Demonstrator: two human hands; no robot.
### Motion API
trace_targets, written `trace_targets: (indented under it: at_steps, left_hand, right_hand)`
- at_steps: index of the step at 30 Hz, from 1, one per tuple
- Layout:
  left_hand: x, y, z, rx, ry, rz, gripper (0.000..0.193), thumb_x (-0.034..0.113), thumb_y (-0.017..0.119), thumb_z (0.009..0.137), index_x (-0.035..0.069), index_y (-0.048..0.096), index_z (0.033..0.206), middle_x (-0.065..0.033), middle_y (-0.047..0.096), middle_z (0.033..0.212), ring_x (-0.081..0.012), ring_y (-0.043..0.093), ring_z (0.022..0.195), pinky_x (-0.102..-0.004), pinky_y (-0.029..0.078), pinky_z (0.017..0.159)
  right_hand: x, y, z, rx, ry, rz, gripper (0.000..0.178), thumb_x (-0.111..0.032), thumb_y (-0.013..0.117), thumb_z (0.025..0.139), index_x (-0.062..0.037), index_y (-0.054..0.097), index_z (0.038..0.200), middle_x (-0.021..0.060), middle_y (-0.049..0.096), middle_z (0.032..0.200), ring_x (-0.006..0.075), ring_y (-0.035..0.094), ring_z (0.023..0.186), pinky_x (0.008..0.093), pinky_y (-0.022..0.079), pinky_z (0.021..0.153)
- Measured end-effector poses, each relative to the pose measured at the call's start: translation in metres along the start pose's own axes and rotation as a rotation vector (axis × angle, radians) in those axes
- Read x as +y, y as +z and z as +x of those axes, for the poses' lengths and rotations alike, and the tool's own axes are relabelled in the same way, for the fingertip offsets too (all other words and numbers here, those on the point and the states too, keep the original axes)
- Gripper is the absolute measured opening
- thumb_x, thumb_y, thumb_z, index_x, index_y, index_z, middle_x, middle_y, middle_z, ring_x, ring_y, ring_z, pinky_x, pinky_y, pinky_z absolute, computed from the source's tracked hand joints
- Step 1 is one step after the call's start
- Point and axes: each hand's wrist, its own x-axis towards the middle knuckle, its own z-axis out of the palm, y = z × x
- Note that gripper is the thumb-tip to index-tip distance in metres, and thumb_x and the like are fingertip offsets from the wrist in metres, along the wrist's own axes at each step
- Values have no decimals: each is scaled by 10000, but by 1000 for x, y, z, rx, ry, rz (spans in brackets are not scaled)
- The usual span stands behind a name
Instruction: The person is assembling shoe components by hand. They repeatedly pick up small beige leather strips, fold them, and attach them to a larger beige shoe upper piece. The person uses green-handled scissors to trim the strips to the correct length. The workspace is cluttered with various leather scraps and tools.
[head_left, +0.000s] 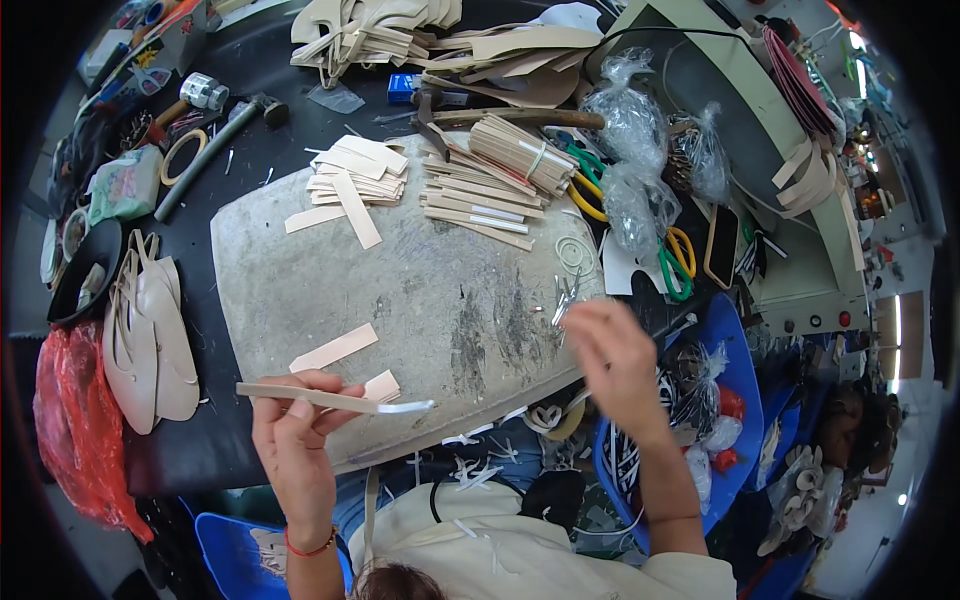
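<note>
My left hand [293,440] grips a narrow beige leather-like strip [300,396] between thumb and fingers. The strip lies nearly level above the board's near edge, and a white piece [405,408] covers its right end. Under and beside that hand are loose pale strips [335,347] on the worn grey board [400,290]. At the board's right side my right hand [618,370] reaches to a small heap of thin silvery slivers [566,294]. Its fingers are drawn together and bent down; whatever their tips hold is hidden.
Stacked strips [360,170] and bundled strips [520,155] lie at the board's far side, near a hammer [510,117]. Scissors with yellow handles [683,252] and plastic bags [630,120] are at right. A blue bin [735,400] stands beside my right arm.
</note>
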Motion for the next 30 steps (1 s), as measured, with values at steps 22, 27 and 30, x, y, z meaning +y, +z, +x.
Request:
trace_targets:
  at_steps: [22,27,30]
  left_hand:
    - [-24,15,-11,-154,-189,37,198,46,380,982,-79,455,1115,-151,564,1057,-234,644,957,-315,571,827]
    - [-23,15,-12,-167,-162,33,186,53,385,982,-76,449,1100,-144,555,1050,-214,630,963,-319,575,825]
    - [-23,14,-12,-158,-171,15,183,53,386,981,-78,450,1091,-143,558,1047,-208,628,962,-318,574,828]
  right_hand:
    - [-75,29,12,-564,399,926,204,-37,679,836,3,633,1031,76,694,816,79,634,714,224,513,647]
    - [-73,48,12,-581,420,933,250,-52,675,850,1,601,1082,66,686,801,71,630,706,212,510,633]
    - [-74,50,13,-586,420,924,247,-53,675,851,2,599,1080,62,682,793,66,623,704,213,508,627]
